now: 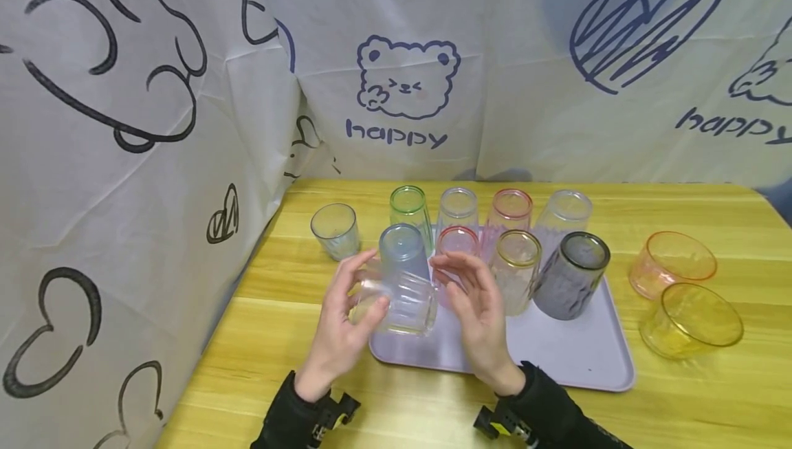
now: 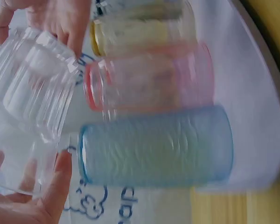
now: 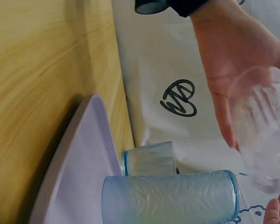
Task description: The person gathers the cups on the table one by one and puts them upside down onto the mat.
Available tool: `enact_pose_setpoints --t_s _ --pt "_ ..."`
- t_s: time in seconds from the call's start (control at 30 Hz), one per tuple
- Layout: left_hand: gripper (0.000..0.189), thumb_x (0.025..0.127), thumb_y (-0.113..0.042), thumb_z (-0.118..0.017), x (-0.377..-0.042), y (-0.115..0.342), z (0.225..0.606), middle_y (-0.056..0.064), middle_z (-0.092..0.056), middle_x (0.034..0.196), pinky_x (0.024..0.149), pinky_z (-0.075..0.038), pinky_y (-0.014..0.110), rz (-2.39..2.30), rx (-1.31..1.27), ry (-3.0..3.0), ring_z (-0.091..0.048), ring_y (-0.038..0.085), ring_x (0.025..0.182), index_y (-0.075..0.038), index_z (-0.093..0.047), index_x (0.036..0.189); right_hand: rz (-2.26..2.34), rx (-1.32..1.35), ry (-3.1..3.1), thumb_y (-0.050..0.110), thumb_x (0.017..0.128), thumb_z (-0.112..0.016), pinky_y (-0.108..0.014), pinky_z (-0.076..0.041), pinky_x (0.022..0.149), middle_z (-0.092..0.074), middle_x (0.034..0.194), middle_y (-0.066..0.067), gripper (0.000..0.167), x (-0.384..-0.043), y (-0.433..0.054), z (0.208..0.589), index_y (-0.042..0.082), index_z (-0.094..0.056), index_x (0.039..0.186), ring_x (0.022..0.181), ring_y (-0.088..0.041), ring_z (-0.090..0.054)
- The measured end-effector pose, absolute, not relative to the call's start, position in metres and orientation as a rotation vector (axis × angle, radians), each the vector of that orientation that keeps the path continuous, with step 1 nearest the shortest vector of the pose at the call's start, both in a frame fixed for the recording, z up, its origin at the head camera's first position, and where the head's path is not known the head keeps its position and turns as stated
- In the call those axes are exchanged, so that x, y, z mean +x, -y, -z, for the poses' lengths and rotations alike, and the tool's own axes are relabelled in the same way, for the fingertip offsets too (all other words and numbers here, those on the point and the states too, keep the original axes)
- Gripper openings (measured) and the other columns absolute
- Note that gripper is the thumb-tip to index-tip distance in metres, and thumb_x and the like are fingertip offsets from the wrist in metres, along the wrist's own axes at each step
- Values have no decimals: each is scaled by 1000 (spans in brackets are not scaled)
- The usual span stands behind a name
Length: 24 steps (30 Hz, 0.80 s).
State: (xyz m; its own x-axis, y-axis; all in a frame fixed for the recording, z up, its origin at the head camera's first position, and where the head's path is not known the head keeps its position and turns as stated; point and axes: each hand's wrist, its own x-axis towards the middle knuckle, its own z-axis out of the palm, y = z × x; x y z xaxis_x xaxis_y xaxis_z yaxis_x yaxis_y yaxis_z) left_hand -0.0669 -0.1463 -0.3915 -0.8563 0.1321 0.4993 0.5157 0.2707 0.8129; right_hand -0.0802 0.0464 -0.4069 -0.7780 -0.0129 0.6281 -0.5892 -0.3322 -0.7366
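My left hand (image 1: 343, 325) grips a clear ribbed glass (image 1: 405, 308) lying sideways above the front of the lilac tray (image 1: 557, 359). Its thumb is in front and its fingers wrap behind one end. Beside the glass's other end, my right hand (image 1: 479, 311) has loosely bent fingers with nothing between them. Just behind the held glass, a blue glass (image 1: 403, 246) stands upside down, partly covered by it. A pink glass (image 2: 149, 79) stands beside the blue one in the left wrist view, partly hidden by my right hand in the head view.
More upturned glasses stand on the tray: an amber-rimmed glass (image 1: 516, 277), a dark grey glass (image 1: 570, 277), and a back row with a green glass (image 1: 408, 205). Upright on the table are a pale blue glass (image 1: 337, 232) at left, an orange glass (image 1: 671, 263) and a yellow glass (image 1: 689, 322) at right.
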Motion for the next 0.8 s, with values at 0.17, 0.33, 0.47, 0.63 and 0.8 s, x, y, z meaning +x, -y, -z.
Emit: enact_pose_setpoints --t_s 0.17,0.33,0.47,0.63,0.8 --pt "51 98 -8 -48 -68 129 387 26 -45 142 95 -52 41 1782 -505 2179 -52 14 123 2 -36 146 -2154 788 1515 -9 93 -40 -28 -45 114 -60 132 -2 48 -79 -45 408 -2 -45 139 128 -14 -57" --pt "43 105 -16 -37 -67 115 381 21 -43 140 100 -49 52 1971 -408 2165 -48 31 128 -7 -33 147 -2159 793 1474 -4 88 -51 -27 -38 118 -58 135 0 55 -80 -42 406 5 -44 142 130 -14 -53" --pt "43 109 -30 -27 -66 109 378 21 -41 144 100 -54 51 2198 -399 2148 -55 34 126 -15 -28 150 -2075 806 1490 9 89 -65 -30 -38 115 -59 135 -3 58 -81 -41 406 -5 -41 141 129 -16 -54" --pt "48 109 -41 -20 -66 103 376 28 -44 142 92 -58 39 2391 -424 2124 -62 27 118 -18 -19 152 -2100 825 1482 10 87 -74 -29 -55 101 -58 135 -7 68 -81 -41 406 -10 -37 139 125 -18 -58" --pt "49 109 -43 -19 -67 102 376 28 -43 143 92 -57 37 2452 -423 2108 -61 24 118 -18 -17 152 -2068 824 1474 4 83 -75 -29 -55 100 -59 135 -11 67 -83 -40 406 -14 -37 136 128 -21 -58"
